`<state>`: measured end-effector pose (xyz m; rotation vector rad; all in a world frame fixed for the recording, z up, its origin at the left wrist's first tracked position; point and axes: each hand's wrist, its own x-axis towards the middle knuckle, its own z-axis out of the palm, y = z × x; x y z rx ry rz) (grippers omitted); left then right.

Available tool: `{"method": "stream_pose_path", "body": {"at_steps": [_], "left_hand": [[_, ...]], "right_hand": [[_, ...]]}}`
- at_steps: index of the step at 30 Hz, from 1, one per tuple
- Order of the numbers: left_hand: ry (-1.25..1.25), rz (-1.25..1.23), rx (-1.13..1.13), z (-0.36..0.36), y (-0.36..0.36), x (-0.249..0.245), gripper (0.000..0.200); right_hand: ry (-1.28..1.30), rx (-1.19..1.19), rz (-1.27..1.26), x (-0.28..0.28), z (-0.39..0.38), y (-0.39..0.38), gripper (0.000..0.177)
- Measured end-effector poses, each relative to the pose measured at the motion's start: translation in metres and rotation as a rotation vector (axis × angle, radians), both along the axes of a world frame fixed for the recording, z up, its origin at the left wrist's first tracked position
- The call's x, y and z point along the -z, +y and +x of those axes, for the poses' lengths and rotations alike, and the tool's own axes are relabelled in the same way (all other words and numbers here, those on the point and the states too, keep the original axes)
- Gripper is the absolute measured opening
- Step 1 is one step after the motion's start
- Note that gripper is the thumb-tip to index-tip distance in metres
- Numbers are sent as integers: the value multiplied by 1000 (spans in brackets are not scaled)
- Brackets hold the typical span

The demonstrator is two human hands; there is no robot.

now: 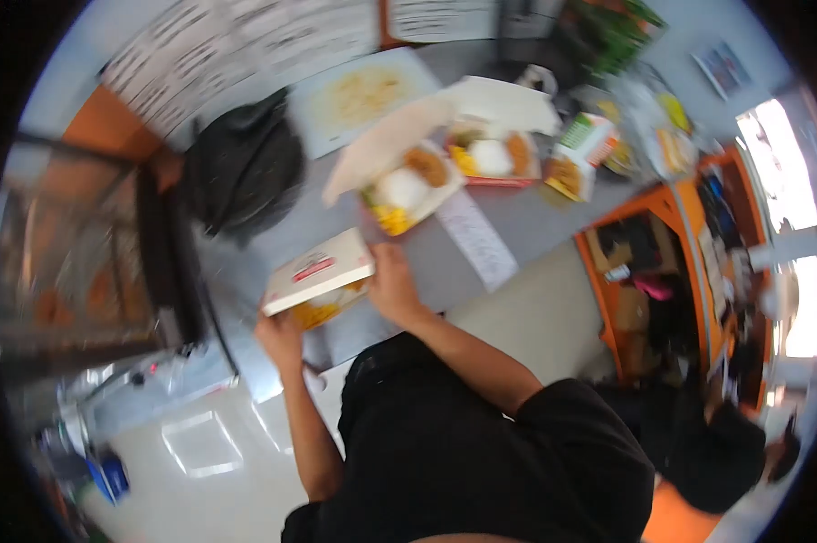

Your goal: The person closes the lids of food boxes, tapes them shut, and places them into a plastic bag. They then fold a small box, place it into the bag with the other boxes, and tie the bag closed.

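Observation:
Between my two hands is a cardboard meal box point(321, 269) with a red label on its white lid. The lid hangs partly down, and yellow food shows through the gap at the front. My left hand point(282, 337) grips the near left corner, while my right hand point(394, 284) holds the right end. Beyond it, an open meal box point(408, 195) contains white rice, a brown fried piece and yellow food. A second open meal box point(492, 159) with similar food stands to its right. A long paper slip point(477, 239) lies beside them on the counter.
At the back are a white board point(363, 93) with pale chopped pieces and a round black lidded pan point(247, 167). A green and white carton point(585, 154) stands right. A glass display case point(83, 253) is left; orange shelving point(639, 299) and a person point(707, 452) are right.

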<state>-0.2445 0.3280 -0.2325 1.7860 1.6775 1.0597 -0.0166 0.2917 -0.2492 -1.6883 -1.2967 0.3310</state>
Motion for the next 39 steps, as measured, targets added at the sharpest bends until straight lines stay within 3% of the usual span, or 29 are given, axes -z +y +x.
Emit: {"method": "stream_pose_path", "body": {"at_steps": [1, 3, 8, 11, 14, 15, 16, 17, 19, 20, 21, 22, 27, 30, 31, 36, 39], "left_hand": [[-11, -33, -28, 0, -1, -5, 28], [136, -98, -18, -14, 4, 18, 26], [-38, -131, -65, 5, -8, 17, 29], [70, -140, -67, -1, -9, 28, 31], [157, 39, -69, 1, -9, 38, 31], [-3, -48, -13, 4, -11, 29, 34], [3, 52, -30, -6, -5, 58, 42], [26, -11, 53, -12, -10, 56, 52], [-105, 151, 54, 21, -24, -1, 58], [-29, 130, 118, 13, -23, 4, 60], [-80, -198, 107, 14, -29, -23, 66], [13, -133, 200, 7, -27, -19, 77], [-43, -237, 601, -27, -23, -36, 80], [18, -373, 497, -23, -19, -44, 81], [80, -211, 519, -23, -18, -36, 80], [242, -86, 517, -17, -19, -28, 70], [299, -45, 547, -18, -19, -27, 62]], "right_hand": [[-41, -3, 43, 2, 1, 1, 28], [123, -16, -60, -1, -2, 3, 31], [130, -12, -4, 9, -4, -1, 32], [-9, -33, -22, 3, 0, -2, 36], [-90, -68, -45, 10, 6, -1, 38], [-103, -95, -65, 13, 9, -3, 39], [-132, -126, -26, 11, 15, -9, 38], [-143, -178, 19, 9, 19, -12, 37], [-79, -212, -32, 18, 22, -9, 40], [-93, -274, -46, 16, 25, -9, 41], [-119, -326, -60, 13, 33, -9, 43], [-154, -410, -76, 4, 38, -9, 53], [-226, -720, -337, -40, 64, -8, 99], [-134, -671, -151, -36, 64, -1, 93], [-240, -696, -122, -39, 66, 3, 86], [-778, -730, 42, -38, 72, 16, 51], [-872, -711, 205, -39, 73, 16, 43]]}}
